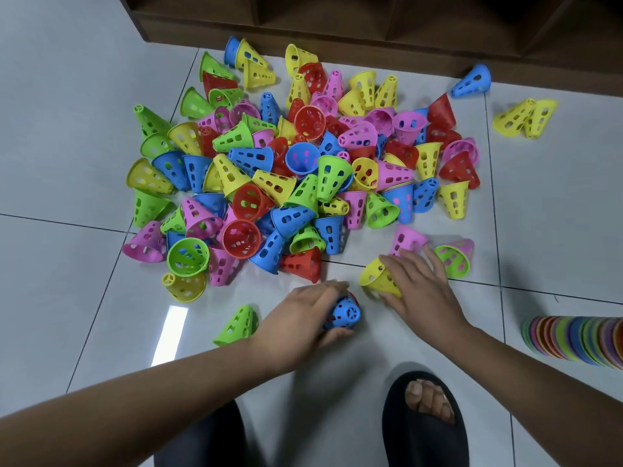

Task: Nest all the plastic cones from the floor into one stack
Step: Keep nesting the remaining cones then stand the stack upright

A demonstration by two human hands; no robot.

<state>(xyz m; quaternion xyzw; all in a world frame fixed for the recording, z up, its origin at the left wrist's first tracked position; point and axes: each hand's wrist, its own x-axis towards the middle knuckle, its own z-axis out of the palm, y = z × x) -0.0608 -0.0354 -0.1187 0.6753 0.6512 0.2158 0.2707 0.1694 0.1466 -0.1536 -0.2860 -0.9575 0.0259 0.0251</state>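
Note:
A big heap of perforated plastic cones (296,163) in several colours lies on the white tiled floor. My left hand (300,318) grips a small nested stack whose top cone is blue (345,313), with red showing beneath it. My right hand (421,284) closes over a yellow cone (374,276) lying on its side just right of that stack. A pink cone (406,239) and a green cone nested in pink (453,259) lie just beyond my right hand. A long nested stack of many-coloured cones (573,338) lies on its side at the right edge.
A dark wooden shelf unit (337,25) runs along the back. Stray cones sit apart: a blue one (472,82), a yellow pair (524,117), a green one (237,325). My feet in black slippers (424,419) stand at the bottom.

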